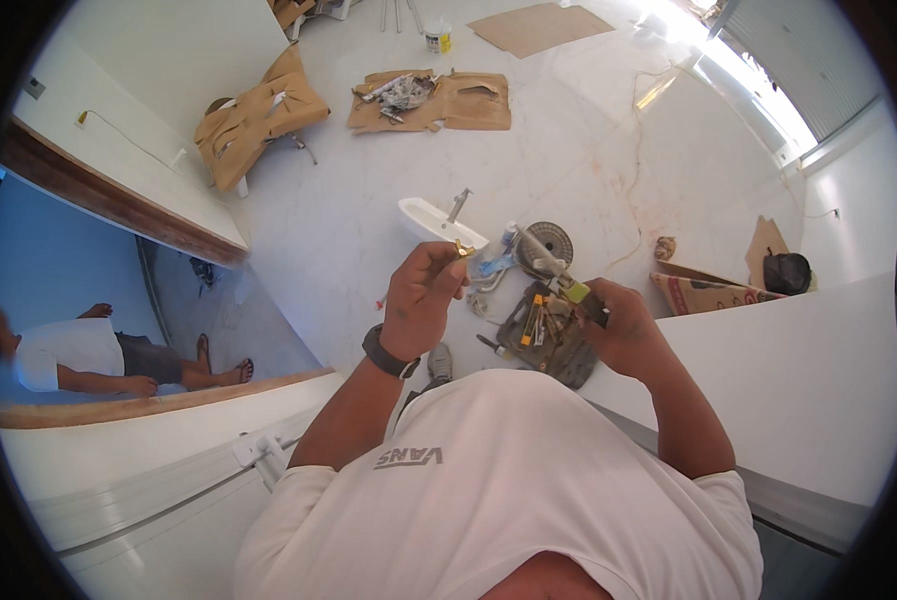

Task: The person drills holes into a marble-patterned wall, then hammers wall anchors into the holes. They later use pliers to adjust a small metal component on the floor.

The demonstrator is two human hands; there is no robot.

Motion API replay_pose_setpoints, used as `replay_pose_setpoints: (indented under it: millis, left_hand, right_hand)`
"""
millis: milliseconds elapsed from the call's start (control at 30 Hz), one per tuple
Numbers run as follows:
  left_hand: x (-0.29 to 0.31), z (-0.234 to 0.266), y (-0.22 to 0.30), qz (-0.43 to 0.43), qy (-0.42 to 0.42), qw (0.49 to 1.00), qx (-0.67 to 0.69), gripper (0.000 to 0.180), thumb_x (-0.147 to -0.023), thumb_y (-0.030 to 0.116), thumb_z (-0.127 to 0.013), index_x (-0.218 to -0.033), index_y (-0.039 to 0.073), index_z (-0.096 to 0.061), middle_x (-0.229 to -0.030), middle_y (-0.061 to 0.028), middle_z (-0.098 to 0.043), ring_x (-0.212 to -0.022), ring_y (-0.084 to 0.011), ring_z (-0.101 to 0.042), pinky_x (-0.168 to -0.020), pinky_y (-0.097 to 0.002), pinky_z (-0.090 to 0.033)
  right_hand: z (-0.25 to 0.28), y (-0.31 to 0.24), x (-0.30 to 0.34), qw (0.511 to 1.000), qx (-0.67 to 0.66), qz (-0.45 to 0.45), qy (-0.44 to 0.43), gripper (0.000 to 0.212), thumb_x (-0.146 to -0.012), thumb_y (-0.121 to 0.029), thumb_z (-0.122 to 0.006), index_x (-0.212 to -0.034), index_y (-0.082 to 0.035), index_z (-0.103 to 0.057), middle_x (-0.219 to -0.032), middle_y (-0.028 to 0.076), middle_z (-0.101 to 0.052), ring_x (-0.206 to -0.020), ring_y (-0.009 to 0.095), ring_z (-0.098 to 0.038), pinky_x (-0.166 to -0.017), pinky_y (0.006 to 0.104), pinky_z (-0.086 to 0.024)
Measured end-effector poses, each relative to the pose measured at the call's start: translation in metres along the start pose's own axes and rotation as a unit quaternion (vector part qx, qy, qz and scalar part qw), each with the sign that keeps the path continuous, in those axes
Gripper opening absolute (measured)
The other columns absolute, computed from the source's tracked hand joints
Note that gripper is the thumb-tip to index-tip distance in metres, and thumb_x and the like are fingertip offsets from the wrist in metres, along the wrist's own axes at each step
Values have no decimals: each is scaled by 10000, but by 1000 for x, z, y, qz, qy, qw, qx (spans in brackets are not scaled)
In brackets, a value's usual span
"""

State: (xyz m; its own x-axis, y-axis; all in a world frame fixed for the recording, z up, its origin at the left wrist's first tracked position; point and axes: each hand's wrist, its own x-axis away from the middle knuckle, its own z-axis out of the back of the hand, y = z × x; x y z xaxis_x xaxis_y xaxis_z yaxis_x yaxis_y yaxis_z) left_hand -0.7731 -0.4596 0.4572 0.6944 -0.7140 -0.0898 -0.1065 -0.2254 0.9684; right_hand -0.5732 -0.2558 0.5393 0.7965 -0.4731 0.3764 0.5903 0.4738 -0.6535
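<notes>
My left hand (425,300), wearing a dark wristwatch, is raised in front of me. Its fingertips pinch a small brass fitting (463,250). Farther right, my right hand (624,328) is closed round the dark end of a tool with a yellow-green section (575,291). A grey shaft reaches up and left from that section; I cannot tell whether it belongs to the same tool. Below and behind the hands, an open tool case (575,368) holds yellow items and other tools. Beyond my left hand lies a white washbasin (424,215) with a tap (459,205).
A dark round reel (561,240) and a clear bluish bag (491,266) lie by the case. Cardboard (479,105) with crumpled wrapping is farther off. Another cardboard-covered item (259,120) stands left. An open box (714,290) sits right. Another person (89,355) is in the left doorway.
</notes>
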Motion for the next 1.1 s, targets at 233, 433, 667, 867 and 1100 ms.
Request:
replay_pose_setpoints:
  millis: [233,433,667,867,1100]
  left_hand:
    - [-1,0,10,34,9,998,-42,212,-1055,149,-610,-1164,-33,-623,-855,-34,-644,-720,-77,-543,-665,-253,-482]
    - [0,3,13,20,15,992,-125,246,-1034,192,-643,-1155,-21,-659,-795,-5,-645,-688,-60,-531,-634,-256,-465]
    - [-2,8,18,15,-23,988,-153,266,-1032,214,-656,-1150,-24,-675,-775,-4,-629,-686,-56,-522,-633,-250,-459]
    - [0,8,17,17,-19,991,-132,266,-1034,224,-659,-1144,-17,-681,-781,4,-628,-692,-54,-519,-633,-248,-455]
    - [0,8,15,29,-28,989,-140,247,-1036,208,-649,-1139,-15,-680,-782,6,-627,-697,-52,-515,-637,-248,-454]
  right_hand:
    - [1,2,-13,926,206,264,174,450,-722,81,-690,-1152,-52,-689,-1377,93,-608,-1289,285,-575,-1166,519,-378]
    - [16,-8,-15,872,315,324,187,411,-738,72,-731,-1106,-110,-712,-1348,32,-602,-1317,234,-560,-1218,546,-300]
    - [24,-18,-15,856,354,329,181,328,-762,6,-774,-1056,-133,-731,-1320,1,-604,-1238,203,-584,-1191,506,-321]
    - [28,-18,-15,848,375,326,186,275,-782,-24,-771,-1032,-133,-736,-1292,2,-610,-1209,203,-595,-1188,493,-328]
    - [26,-19,-15,848,371,333,182,266,-791,-21,-769,-1028,-136,-740,-1294,2,-612,-1197,207,-597,-1176,487,-336]
